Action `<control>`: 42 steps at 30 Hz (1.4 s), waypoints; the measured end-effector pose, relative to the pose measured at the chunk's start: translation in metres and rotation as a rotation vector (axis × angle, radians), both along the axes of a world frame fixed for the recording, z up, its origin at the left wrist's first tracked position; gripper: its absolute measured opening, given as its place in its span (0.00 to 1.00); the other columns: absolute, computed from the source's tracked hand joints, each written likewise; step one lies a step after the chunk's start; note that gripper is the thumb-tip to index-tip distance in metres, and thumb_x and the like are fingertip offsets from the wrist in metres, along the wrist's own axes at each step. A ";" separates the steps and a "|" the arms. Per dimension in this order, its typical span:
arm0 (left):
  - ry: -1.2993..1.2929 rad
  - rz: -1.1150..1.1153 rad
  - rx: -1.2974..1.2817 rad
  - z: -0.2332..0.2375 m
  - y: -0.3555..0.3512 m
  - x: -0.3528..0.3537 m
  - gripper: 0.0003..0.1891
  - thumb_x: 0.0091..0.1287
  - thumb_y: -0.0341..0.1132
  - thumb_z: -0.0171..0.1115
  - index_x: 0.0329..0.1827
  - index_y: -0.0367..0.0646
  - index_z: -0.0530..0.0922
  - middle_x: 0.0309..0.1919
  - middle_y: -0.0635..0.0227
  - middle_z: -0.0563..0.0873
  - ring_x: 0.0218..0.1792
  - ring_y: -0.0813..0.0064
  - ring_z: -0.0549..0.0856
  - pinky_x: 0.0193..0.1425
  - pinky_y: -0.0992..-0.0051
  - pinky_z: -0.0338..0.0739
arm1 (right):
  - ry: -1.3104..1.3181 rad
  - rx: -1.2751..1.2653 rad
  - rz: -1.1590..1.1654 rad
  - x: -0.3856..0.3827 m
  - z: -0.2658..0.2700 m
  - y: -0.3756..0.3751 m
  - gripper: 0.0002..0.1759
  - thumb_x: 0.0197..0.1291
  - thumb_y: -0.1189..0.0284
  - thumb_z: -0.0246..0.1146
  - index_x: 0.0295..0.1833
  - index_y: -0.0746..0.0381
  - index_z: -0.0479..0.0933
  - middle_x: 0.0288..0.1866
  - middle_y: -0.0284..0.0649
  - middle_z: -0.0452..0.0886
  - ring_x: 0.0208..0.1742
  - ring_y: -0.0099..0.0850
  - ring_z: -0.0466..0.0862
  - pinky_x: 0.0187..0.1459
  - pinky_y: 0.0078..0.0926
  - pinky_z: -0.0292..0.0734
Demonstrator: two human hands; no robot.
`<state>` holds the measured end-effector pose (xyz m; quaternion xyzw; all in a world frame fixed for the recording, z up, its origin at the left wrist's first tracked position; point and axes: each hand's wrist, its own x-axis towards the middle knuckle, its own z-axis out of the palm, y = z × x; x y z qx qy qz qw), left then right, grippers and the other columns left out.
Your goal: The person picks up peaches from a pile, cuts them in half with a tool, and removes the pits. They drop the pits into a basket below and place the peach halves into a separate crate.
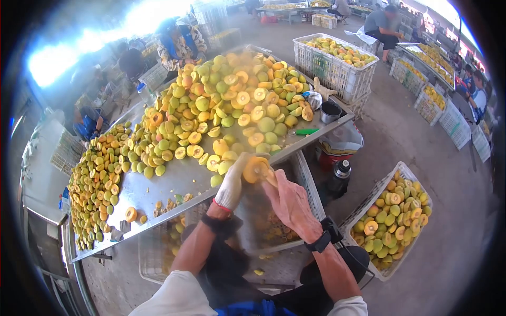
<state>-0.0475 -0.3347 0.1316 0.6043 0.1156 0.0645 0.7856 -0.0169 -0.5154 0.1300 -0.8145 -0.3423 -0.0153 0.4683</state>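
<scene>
My left hand [232, 187], in a white knit glove with a red cuff edge, is closed around a halved yellow peach [256, 169], its orange flesh turned up. My bare right hand [290, 203] is closed right beside the cut face; its fingers grip something I cannot make out against the fruit. Both hands are over the near edge of a metal table [179, 181]. Just beyond them, a large heap of green-yellow peaches [211, 105], many cut in half, covers much of the table. A green-handled tool [307, 131] lies near the right end.
A metal cup [330, 111] stands at the table's right corner. Crates of cut fruit stand on the floor, one at right [390, 221] and a stacked one [337, 60] behind. A dark thermos [340, 176] is below the table edge. Other people [176, 45] sit around the table and farther off.
</scene>
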 end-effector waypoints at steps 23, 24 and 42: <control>-0.187 0.085 0.325 0.004 -0.009 -0.002 0.30 0.87 0.52 0.41 0.50 0.34 0.85 0.36 0.64 0.89 0.37 0.77 0.85 0.41 0.74 0.80 | 0.269 0.043 0.160 0.001 -0.013 0.000 0.14 0.77 0.66 0.60 0.51 0.68 0.76 0.36 0.61 0.83 0.41 0.64 0.83 0.38 0.48 0.77; -0.251 0.166 0.249 0.005 -0.018 0.002 0.33 0.87 0.55 0.40 0.48 0.34 0.85 0.35 0.63 0.89 0.35 0.75 0.85 0.41 0.73 0.80 | 0.247 0.090 0.126 -0.001 -0.015 0.004 0.17 0.79 0.63 0.59 0.47 0.69 0.75 0.34 0.60 0.83 0.39 0.64 0.83 0.38 0.49 0.76; -0.220 -0.221 0.128 0.014 0.002 0.005 0.38 0.84 0.59 0.40 0.37 0.32 0.87 0.29 0.60 0.88 0.31 0.70 0.87 0.41 0.73 0.81 | 1.397 0.327 0.593 -0.005 -0.012 -0.004 0.28 0.83 0.46 0.52 0.31 0.52 0.66 0.21 0.20 0.61 0.15 0.13 0.57 0.16 0.17 0.48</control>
